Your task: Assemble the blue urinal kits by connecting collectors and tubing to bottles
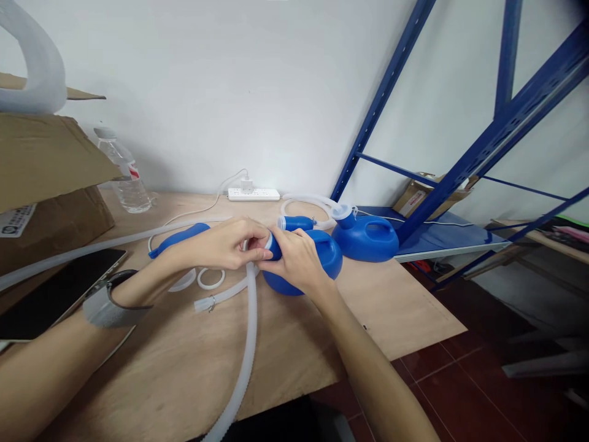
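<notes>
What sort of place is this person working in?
Probably a small workshop or storeroom: blue jugs and a loose pale hose lie about a plain wooden table, with a blue metal rack beside it.

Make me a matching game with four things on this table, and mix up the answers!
Things:
1. nearer jug
2. ring
3. power strip
4. bottle

Clues:
A. clear, beside the cardboard box
B. has a white plug in it
C. blue, partly behind the right hand
D. white and round

Pairs: 1-C, 2-D, 3-B, 4-A
</notes>
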A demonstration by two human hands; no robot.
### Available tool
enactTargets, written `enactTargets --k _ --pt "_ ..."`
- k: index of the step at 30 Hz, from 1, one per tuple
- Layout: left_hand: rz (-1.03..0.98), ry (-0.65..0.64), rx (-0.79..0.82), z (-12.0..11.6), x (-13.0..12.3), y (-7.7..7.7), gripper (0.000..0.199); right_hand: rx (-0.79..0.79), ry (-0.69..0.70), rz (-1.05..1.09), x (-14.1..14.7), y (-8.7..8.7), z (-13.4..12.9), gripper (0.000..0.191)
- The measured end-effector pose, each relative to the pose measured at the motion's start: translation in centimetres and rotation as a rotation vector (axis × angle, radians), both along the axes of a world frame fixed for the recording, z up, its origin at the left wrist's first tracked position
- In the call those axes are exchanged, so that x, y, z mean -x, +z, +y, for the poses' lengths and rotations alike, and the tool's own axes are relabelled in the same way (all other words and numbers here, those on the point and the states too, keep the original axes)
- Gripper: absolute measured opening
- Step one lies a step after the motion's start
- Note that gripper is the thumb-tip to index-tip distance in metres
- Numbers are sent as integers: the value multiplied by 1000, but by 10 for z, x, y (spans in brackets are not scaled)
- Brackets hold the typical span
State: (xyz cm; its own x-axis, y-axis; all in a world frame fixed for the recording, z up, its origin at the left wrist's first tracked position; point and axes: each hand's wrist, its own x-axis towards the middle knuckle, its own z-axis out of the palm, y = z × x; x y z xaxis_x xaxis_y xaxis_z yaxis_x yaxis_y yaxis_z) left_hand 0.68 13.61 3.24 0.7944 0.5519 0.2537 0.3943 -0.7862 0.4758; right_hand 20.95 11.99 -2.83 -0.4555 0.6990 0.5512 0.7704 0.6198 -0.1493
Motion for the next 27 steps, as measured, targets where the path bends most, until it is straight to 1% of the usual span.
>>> enactTargets --k 2,5,7,10,13,16,20,23,27 --pt "-58 2 53 -2 4 5 33 -19 8 -6 -3 -1 1 36" --pt "-213 64 148 -5 15 15 35 -51 -11 -16 -9 -1 3 37" --pt "-242 103 125 -7 23 22 35 -47 -34 -18 -10 1 4 38" --pt "-187 127 15 -7 28 28 33 -6 -25 0 -8 3 4 41" --pt "-44 183 -10 -4 27 27 38 8 1 31 -6 3 3 44" --pt "134 252 -8 2 27 23 41 4 5 49 -6 2 3 45" --pt "344 340 -40 16 34 16 39 -5 -7 43 -7 1 3 47" --pt "425 352 -11 31 45 1 30 -19 -30 37 -8 -1 4 49" --pt "417 334 104 49 63 -26 11 -60 -44 52 -11 -4 7 61"
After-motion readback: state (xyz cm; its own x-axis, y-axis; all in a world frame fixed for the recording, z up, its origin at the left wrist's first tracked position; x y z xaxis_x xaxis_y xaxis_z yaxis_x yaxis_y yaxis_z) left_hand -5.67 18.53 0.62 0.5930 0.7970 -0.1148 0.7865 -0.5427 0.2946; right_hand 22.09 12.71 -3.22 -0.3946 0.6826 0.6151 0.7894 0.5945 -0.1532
